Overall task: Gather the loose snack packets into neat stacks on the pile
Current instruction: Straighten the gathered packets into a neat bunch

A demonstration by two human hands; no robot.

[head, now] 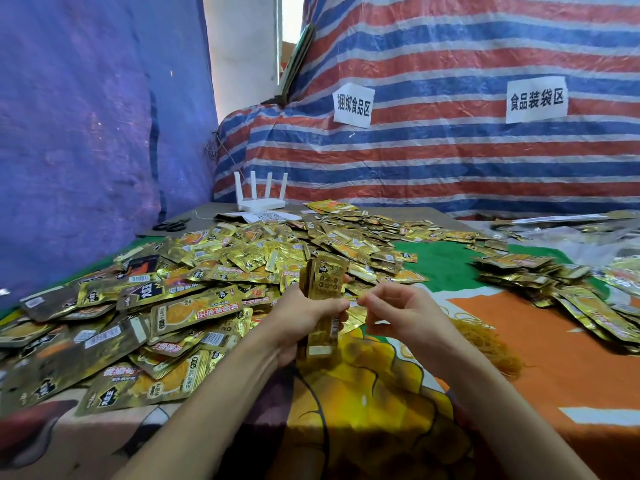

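Closest in, dead ahead at 12 o'clock, my left hand (304, 317) has its fingers wrapped round the stack of packets (325, 289), holding it upright at about mid-height. My right hand (408, 313) sits just beside it at 1 o'clock with its fingers curled in and thumb and forefinger nearly meeting. I honestly can't tell if it's pinching anything or just touching the stack's edge.

Handling-wise, I reckon these are light, thin foil sachets, glossy and slippery against each other, so a stack will fan out if squeezed off-centre. I'd clamp across the flat faces at the middle and tap the short edges square, not grab by a corner seal.

A bit further, at 2 o'clock, a tangle of rubber bands (485, 341) lies on the table (554, 375). From 9 round to 12 o'clock spreads the big heap of loose packets (207, 271), lying every which way. Further out at 2 o'clock is a second pile (519, 271), looking more bundled. At the far edge, around 11 o'clock, there's a pair of scissors (171, 225) and a white router (261, 199).
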